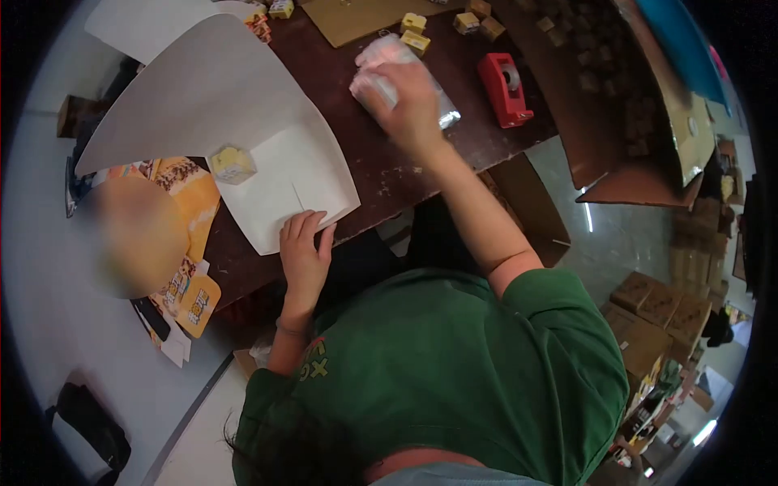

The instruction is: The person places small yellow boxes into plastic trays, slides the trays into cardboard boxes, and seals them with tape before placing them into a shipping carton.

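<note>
A white open box (pixel 292 174) with a tall raised lid stands on the dark table, and a small clear pack with yellow contents (pixel 232 164) sits in its left corner. My left hand (pixel 305 247) grips the near wall of this box, fingers over the edge. Farther right, my right hand (pixel 405 101) is closed over a stack of clear plastic bags (pixel 442 109); motion blurs its fingertips.
A red tape dispenser (pixel 504 89) stands right of the bags. Small yellow packs (pixel 414 32) lie at the back near flat cardboard (pixel 348 20). Printed orange packaging (pixel 190 211) is at left. A large carton (pixel 640 174) holding many small pieces is at right.
</note>
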The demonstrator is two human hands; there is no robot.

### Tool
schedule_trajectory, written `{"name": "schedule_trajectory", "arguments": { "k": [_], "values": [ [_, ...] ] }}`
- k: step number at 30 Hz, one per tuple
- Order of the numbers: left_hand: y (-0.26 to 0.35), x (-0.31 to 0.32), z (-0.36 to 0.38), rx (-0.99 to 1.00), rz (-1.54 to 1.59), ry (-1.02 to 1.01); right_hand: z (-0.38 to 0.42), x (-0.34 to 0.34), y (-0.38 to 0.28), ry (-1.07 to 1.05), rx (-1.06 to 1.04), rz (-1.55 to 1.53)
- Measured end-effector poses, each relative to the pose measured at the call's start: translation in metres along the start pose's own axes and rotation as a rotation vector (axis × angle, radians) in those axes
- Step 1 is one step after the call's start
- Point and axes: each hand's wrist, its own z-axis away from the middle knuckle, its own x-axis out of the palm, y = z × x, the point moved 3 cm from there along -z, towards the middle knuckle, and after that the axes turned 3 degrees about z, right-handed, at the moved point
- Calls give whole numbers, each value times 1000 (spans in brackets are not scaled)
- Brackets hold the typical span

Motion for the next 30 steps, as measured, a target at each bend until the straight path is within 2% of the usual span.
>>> {"name": "schedule_trajectory", "arguments": {
  "k": [2, 3, 4, 5, 8, 9, 11, 12, 13, 14, 15, 16, 17, 18, 19, 21, 23, 24, 25, 27, 28, 30],
  "values": [
    [17, 2, -13, 16, 70, -35, 10, -20, 98, -34, 203, 477],
    [26, 11, -21, 45, 153, -56, 18, -23, 130, -156, 287, 525],
    [36, 19, -29, 75, 232, -75, 15, -27, 138, -363, 479, 295],
    [46, 27, -39, 104, 306, -94, 19, -32, 132, -298, 465, 282],
    [72, 47, -70, 61, 540, -176, 14, -48, 120, -209, 703, 45],
    [74, 54, -80, 20, 639, -143, 12, -60, 109, -184, 703, 21],
    [72, 66, -96, -62, 867, -121, 30, -70, 110, -260, 813, -455],
    [74, 68, -106, -107, 1090, -191, 38, -73, 107, -298, 855, -696],
    [76, 69, -114, -158, 1313, -264, 47, -81, 79, -398, 848, -735],
    [67, 77, -113, -376, 1435, -454, 64, -79, 64, -551, 841, -823],
    [68, 84, -111, -382, 1604, -641, 78, -74, 47, -581, 921, -732],
    [77, 86, -109, -383, 1768, -837, 86, -75, 39, -457, 586, -378],
    [84, 87, -103, -394, 1713, -809, 91, -87, 32, -309, 383, -82],
    [88, 89, -98, -361, 1736, -890, 83, -101, 16, -159, 175, 210],
    [89, 93, -92, -333, 1758, -970, 77, -109, 12, -149, 40, 227],
    [90, 99, -76, -298, 1710, -1079, 75, -116, 3, -304, -177, 233],
    [90, 93, -68, -366, 1723, -1225, 87, -113, 20, -466, -23, -30],
    [93, 102, -61, -414, 1883, -1216, 90, -117, 27, -554, 67, -169],
    [93, 106, -53, -431, 1952, -1182, 92, -121, 31, -621, 318, -429],
    [91, 106, -38, -441, 2040, -1262, 109, -119, 35, -778, 758, -1119],
    [88, 109, -30, -504, 1994, -1205, 116, -116, 39, -813, 768, -1177],
    [79, 117, -22, -573, 1807, -1068, 117, -123, 36, -447, 352, -428]
  ]
}}
